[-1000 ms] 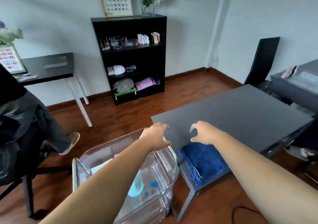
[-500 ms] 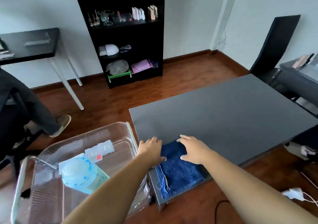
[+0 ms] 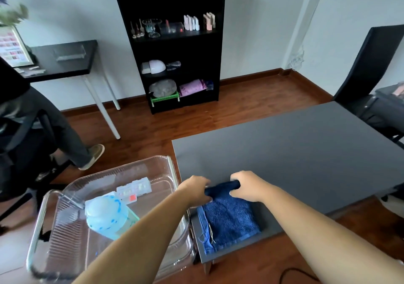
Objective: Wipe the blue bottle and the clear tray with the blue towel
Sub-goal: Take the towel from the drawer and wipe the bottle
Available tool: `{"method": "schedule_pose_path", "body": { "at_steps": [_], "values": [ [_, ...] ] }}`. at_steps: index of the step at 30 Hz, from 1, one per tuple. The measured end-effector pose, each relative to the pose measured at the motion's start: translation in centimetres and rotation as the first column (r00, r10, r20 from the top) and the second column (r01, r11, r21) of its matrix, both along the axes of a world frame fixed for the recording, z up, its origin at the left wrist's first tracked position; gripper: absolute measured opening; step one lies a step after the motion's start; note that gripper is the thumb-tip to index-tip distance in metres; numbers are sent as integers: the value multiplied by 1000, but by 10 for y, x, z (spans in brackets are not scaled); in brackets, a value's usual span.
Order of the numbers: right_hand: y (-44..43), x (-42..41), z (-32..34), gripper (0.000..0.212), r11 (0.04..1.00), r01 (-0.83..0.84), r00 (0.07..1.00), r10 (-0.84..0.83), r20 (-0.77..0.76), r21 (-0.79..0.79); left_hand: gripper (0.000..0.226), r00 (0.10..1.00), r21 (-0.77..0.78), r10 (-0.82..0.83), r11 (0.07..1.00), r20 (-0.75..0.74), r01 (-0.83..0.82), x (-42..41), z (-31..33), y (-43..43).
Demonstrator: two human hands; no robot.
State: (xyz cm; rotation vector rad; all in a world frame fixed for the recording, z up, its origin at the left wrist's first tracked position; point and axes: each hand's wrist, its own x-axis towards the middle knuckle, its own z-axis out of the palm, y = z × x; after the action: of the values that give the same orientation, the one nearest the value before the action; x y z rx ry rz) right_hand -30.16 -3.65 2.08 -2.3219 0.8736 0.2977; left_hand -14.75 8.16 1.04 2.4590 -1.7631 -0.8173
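A folded blue towel (image 3: pixel 229 216) lies on the near left corner of the grey table (image 3: pixel 295 152). My left hand (image 3: pixel 195 188) and my right hand (image 3: pixel 246 184) both grip the towel's far edge, which is lifted and curled up off the table. To the left stands a clear tray (image 3: pixel 65 229) on a cart. A pale blue bottle (image 3: pixel 107 215) stands in the tray, partly behind my left forearm. A small clear box (image 3: pixel 134 188) with a red spot lies in the tray behind the bottle.
A black bookshelf (image 3: pixel 172 50) with small items stands against the far wall. A black side table (image 3: pixel 63 58) is at the left, where a seated person's leg and shoe (image 3: pixel 91 156) reach over the wooden floor. A black chair (image 3: pixel 369 69) stands at the right.
Both hands came down from the table's edge onto the towel and closed on its far edge, lifting it. The view has tilted down and nearer to the tray.
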Motion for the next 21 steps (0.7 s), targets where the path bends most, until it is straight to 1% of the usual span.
{"method": "schedule_pose_path", "body": {
  "at_steps": [1,2,3,5,8,11,14,17,21],
  "values": [
    [1,1,9,13,999,33,999,-33,20,25,16,999,-30,14,999,-37,-15,4,7,3],
    [0,2,17,14,997,58,997,-60,42,47,16,996,-70,40,997,-79,-45,8,15,5],
    [1,5,28,15,995,82,994,-86,69,61,22,989,-114,72,990,-128,-87,13,24,9],
    [6,10,50,16,990,122,982,-131,133,73,21,964,-201,125,964,-234,-174,24,43,19],
    [14,19,82,20,979,187,949,-200,245,75,22,936,-321,147,913,-319,-253,40,73,32],
    [30,36,110,19,967,217,899,-250,360,131,27,929,-434,146,852,-339,-293,54,99,51],
    [54,58,126,21,960,200,858,-269,438,198,20,923,-489,159,809,-351,-326,69,113,74],
    [80,81,127,22,958,167,855,-258,450,232,19,930,-478,192,814,-314,-330,86,119,102],
    [113,110,115,24,944,129,863,-257,436,302,18,921,-478,276,792,-275,-380,113,117,145]
  ]
}}
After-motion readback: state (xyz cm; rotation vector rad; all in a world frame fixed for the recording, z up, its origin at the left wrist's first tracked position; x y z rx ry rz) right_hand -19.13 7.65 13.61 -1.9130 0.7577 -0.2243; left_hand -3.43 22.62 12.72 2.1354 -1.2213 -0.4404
